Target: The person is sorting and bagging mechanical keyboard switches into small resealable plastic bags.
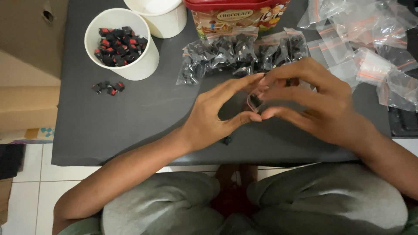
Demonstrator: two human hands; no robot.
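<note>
Both hands, left [212, 116] and right [312, 103], pinch a small clear bag [254, 101] between thumbs and forefingers, mouth held open between the fingertips, with filled bags [244, 54] just beyond and a cup [122, 43] of black-red parts left.
</note>
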